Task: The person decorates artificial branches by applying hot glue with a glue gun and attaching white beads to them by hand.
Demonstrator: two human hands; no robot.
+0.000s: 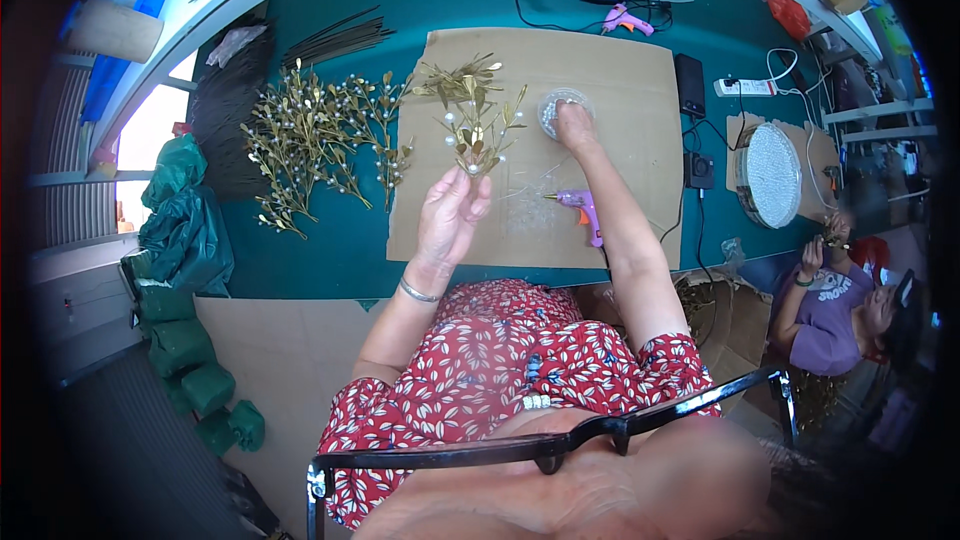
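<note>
My left hand [456,212] pinches the base of a gold artificial leaf spray [478,130] dotted with white pearl beads, holding it up over a cardboard sheet [640,80]. My right hand [574,126] reaches into a small round clear tub [549,106] of white beads; its fingertips are hidden among the beads and rim. Between my forearms a lilac glue gun [582,212] lies on the cardboard, its nozzle toward thin strings of glue [530,202]. Just beyond the held spray rests another bunch of gold leaves [462,78].
Finished-looking gold sprays [310,130] with beads pile up at the left, beside dark wire stems [340,35]. A large round tray of white beads [772,175] and a power strip [745,88] lie right. Corded glue guns [625,20] sit at the back. Another person [835,305] works at right.
</note>
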